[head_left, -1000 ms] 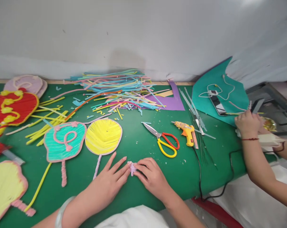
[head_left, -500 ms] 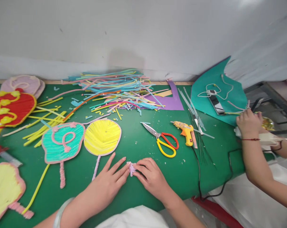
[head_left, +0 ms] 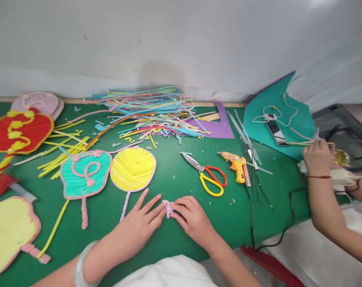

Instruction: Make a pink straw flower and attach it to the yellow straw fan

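A small lilac fuzzy piece (head_left: 169,209), apparently shaped from pipe cleaner, is held between my hands just above or on the green table. My right hand (head_left: 194,223) pinches it from the right with thumb and fingers. From the left, my left hand (head_left: 135,229) grips its edge at the fingertips; the outer fingers are spread and the thumb is hidden. Just beyond my left hand lies a yellow fan-shaped piece (head_left: 133,169) with a lilac rim and wrapped handle. Scissors (head_left: 206,173) with red and yellow handles lie open beyond my right hand.
Left are a teal fan (head_left: 86,175), a red fan (head_left: 23,131) and a pale yellow one (head_left: 11,235). Pipe cleaners (head_left: 151,111) pile at the back. A yellow glue gun (head_left: 237,165) trails a black cord. At right, another person's hands (head_left: 318,157) work near a teal sheet (head_left: 255,115).
The view has shifted slightly, so the table items appear a little further right. Both my hands stay on the lilac piece, with only slight finger movement.
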`<state>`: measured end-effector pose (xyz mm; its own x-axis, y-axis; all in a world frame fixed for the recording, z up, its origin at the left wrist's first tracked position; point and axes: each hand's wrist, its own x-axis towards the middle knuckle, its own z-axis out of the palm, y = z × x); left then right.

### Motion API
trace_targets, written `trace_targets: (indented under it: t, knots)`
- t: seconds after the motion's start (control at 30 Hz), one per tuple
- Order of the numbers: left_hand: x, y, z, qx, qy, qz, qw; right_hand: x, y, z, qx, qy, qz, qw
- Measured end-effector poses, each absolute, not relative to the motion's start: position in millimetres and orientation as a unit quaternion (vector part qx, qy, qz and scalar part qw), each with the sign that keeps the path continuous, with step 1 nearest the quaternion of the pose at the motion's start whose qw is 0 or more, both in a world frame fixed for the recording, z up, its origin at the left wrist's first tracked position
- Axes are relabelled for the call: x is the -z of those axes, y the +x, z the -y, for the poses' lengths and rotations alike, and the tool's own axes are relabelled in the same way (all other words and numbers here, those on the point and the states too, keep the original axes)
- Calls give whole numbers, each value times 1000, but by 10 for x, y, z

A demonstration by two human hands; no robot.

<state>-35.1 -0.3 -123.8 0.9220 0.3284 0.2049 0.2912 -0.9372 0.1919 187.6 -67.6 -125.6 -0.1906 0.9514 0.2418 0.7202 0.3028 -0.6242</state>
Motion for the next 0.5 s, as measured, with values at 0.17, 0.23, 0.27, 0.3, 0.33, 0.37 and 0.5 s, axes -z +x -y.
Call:
trace_targets:
  t: [0.17,0.23,0.27,0.3,0.33,0.37,0.5]
  knots:
    - [1253,-358,14,-117,977,-159,82,1259,1903,683,-195,-553,757,288]
    - [1260,-363,14,-113,977,-158,86,1264,1906,685,-194,-553,756,291]
    - [1262,-367,13,-110,977,-157,89,1265,1907,684,-195,-553,756,291]
    - [1264,-370,12,-108,977,-157,93,1265,1909,681,-196,-553,756,291]
    - [1266,-374,11,-107,977,-156,97,1263,1912,677,-197,-551,757,290]
    - [1267,-378,9,-108,977,-156,101,1258,1916,670,-198,-549,759,288]
    - [1269,-386,8,-115,974,-159,115,1234,1932,646,-197,-541,768,281]
